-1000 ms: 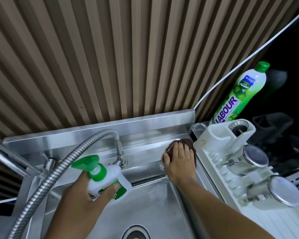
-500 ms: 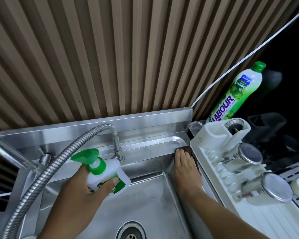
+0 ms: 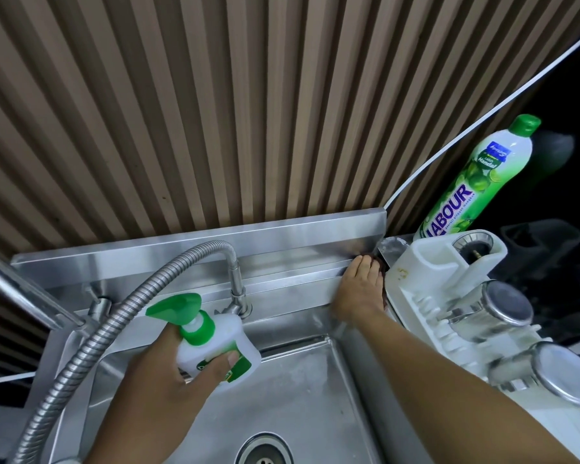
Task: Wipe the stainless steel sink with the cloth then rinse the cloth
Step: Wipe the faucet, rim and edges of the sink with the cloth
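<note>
Right hand point(image 3: 360, 291) lies flat, fingers together, pressing the dark cloth point(image 3: 379, 262) down at centre-right of frame; only a sliver of cloth shows past the fingertips and along the hand's right edge. Left hand point(image 3: 168, 380), lower left, is clamped round a white spray bottle point(image 3: 215, 343) w/ green trigger head, held over the basin.

Change vs. half a sec ago: right hand has slid up the right rim of the stainless steel sink point(image 3: 298, 390) into the back-right corner, fingertips now at the backsplash foot, just beside the white dish rack point(image 3: 426, 293). One sec ago the cloth sat further left on the back ledge. Left hand and bottle approx. unchanged.

Judgement: wiping phase in progress, ledge and rim being covered; basin floor looks smeared, prob. not yet wiped. Rinse not begun, as no water is seen at the flexible hose tap point(image 3: 195, 256).

Writing: dish-soap bottle point(image 3: 476, 182), upper right, reads "ABOUR" in purple (first letter hidden by rack) and "Handal" under a blue badge; small print illegible. Spray bottle label mostly under the thumb, unreadable.
</note>
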